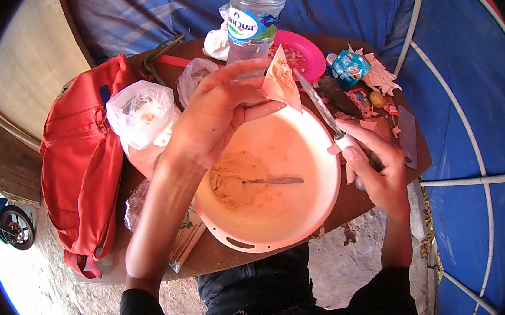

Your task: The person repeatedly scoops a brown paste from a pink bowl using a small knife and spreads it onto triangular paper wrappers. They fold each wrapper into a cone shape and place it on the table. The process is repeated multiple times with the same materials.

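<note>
- Pale triangular piece point(281, 85) with orange-tan paste on its face: held up over the far rim of the basin, about 12–1 o'clock from basin centre, one corner pointing up.
- Left hand point(220, 109): at 11 o'clock of the basin, grasping the piece by its left side between thumb and fingers. Palm side partly hidden.
- Right hand point(375, 167): at 3 o'clock, just outside the rim, fingers wrapped round the pale handle of a knife point(322, 107).
- Knife: blade points to 11 o'clock, smeared. Tip just beside the piece; can't tell if touching.
- Basin point(300, 144): pale, round, middle of the table point(363, 198), slot in rim at 7 o'clock.
- Paste point(235, 171): orange-tan, lumped in the basin's 9 o'clock side, thin smears elsewhere.
- Spoon point(276, 181): inside the basin, one end in the paste, other end toward 3 o'clock.
- 12 o'clock, beyond the basin: big clear bottle point(257, 5), upright, blue-green label.
- 1 o'clock: pink plate point(319, 63) with small bits on it.
- 2 o'clock: teal packet point(350, 69), plus round tan item point(376, 99) among scraps.
- 10 o'clock: clear plastic bag point(140, 110), whitish contents.
- 9–10 o'clock, further out: red bag point(86, 164) at table edge.
- 9 o'clock, far off: blue motorbike point(9, 223), partly cut off.
</note>
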Tool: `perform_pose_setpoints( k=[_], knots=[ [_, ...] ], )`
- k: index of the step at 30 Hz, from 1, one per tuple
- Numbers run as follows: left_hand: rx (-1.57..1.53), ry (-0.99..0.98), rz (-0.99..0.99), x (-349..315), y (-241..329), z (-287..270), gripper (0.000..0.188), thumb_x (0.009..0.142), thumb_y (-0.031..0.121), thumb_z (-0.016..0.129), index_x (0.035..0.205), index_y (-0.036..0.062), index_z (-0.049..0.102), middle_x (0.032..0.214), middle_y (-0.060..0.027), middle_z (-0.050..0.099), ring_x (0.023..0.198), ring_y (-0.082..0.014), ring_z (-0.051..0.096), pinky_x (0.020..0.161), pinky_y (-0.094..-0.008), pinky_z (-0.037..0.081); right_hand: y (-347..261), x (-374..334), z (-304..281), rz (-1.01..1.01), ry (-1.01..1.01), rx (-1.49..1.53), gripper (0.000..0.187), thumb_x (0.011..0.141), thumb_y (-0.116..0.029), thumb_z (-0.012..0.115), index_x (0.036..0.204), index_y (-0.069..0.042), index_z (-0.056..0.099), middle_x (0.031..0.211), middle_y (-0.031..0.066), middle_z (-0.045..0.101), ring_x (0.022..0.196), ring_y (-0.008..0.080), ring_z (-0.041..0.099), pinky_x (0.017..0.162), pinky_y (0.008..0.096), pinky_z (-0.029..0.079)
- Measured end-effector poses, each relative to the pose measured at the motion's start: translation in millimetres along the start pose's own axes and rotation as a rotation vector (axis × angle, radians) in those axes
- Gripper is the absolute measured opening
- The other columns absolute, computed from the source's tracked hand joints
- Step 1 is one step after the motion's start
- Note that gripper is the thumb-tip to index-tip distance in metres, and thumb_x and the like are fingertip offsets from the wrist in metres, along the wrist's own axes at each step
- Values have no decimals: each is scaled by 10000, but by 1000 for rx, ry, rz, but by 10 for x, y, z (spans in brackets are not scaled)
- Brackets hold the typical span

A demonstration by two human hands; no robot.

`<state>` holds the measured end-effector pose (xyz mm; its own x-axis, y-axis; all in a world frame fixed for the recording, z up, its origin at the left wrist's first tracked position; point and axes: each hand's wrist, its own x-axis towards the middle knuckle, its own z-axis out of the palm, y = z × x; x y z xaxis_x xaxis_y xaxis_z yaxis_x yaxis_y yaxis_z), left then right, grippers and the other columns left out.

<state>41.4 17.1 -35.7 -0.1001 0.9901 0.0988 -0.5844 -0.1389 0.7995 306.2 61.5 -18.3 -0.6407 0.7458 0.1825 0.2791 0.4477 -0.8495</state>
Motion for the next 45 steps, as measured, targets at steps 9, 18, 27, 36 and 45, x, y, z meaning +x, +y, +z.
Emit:
perform_pose_setpoints(
  k=[9, 18, 27, 36, 45],
  knots=[
    [291, -23, 34, -54, -22, 29, 463, 908, 3, 517, 1369, -1, 485, 1155, -130, 662, 1066, -194, 647, 949, -312, 514, -123, 176, -40, -353, 120, -456, 311, 878, 32, 624, 1186, 23, 660, 1083, 143, 708, 953, 191, 677, 832, 307, 516],
    [344, -54, 43, -38, -107, -24, 452, 936, 41, 535, 1383, 8, 470, 1152, -94, 650, 1082, -169, 630, 975, -312, 493, -165, 139, 35, -380, 69, -524, 345, 852, 10, 626, 1189, -44, 674, 943, 133, 698, 785, 263, 679, 689, 347, 513],
    [349, -21, 36, -21, -139, 1, 474, 930, 38, 548, 1394, 9, 454, 1207, -98, 602, 1116, -158, 593, 1003, -317, 469, -285, 44, 75, -283, 2, -624, 343, 836, 67, 617, 1167, -2, 672, 996, 175, 697, 860, 282, 699, 744, 342, 533],
    [274, -8, -102, -19, -100, 12, 499, 915, -18, 512, 1406, -3, 424, 1233, -124, 595, 1136, -178, 582, 1010, -304, 459, -267, 19, 94, -308, -35, -664, 353, 813, 79, 624, 1153, -1, 676, 995, 168, 699, 857, 291, 699, 743, 352, 537],
    [188, 34, -56, 7, -177, 46, 466, 926, 4, 510, 1381, -33, 419, 1206, -137, 618, 1087, -174, 616, 980, -295, 492, -177, 40, 9, -328, 91, -508, 342, 849, 23, 625, 1177, -53, 683, 901, 130, 688, 739, 253, 679, 654, 331, 515]
  ],
)
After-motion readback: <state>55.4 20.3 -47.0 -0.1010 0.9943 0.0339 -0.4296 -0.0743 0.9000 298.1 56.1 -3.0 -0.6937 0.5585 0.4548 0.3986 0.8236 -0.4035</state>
